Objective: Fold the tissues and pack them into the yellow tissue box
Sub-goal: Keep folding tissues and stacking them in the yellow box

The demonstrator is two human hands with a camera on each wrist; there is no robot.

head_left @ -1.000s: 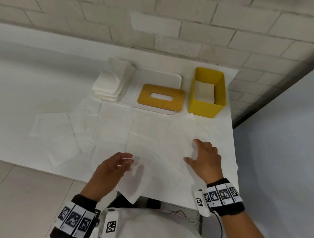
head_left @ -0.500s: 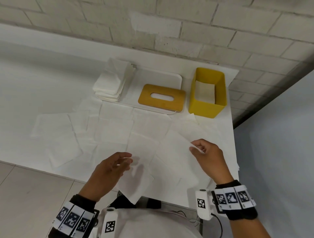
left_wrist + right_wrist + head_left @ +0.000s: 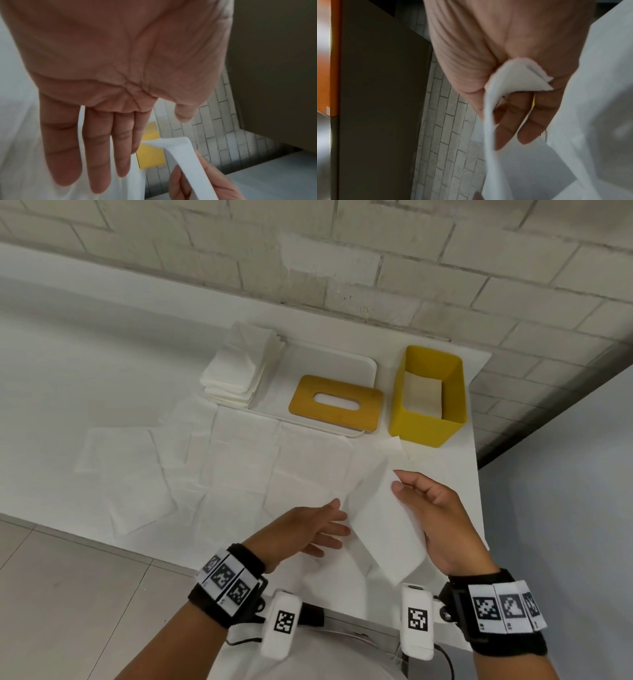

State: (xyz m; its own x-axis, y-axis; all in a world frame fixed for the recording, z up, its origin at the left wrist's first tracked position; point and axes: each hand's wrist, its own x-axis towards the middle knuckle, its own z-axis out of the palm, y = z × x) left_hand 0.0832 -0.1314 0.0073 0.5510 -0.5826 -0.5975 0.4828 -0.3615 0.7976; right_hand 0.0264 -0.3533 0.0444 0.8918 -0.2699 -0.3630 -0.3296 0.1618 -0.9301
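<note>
Near the desk's [image 3: 445,474] front edge, a tissue [image 3: 380,529] is pinched at its corner by the right hand [image 3: 435,522], apparently mid-fold, while the left hand [image 3: 301,532], flat and empty, should be pressed along the crease, the yellow tissue box [image 3: 428,422] standing well beyond.

In the left wrist view the left hand [image 3: 106,65] fills the upper frame, its wrist cut off by the top edge, and it hides most of the yellow box [image 3: 150,155], of which only a blurred patch shows at lower centre. The right hand [image 3: 202,185] is cut off by the bottom edge there. In the right wrist view the tissue [image 3: 530,121] is blurred and runs off the right and bottom edges, covering part of the fingers [image 3: 527,129]. In the head view the tissue [image 3: 383,529] hides the right palm.
</note>
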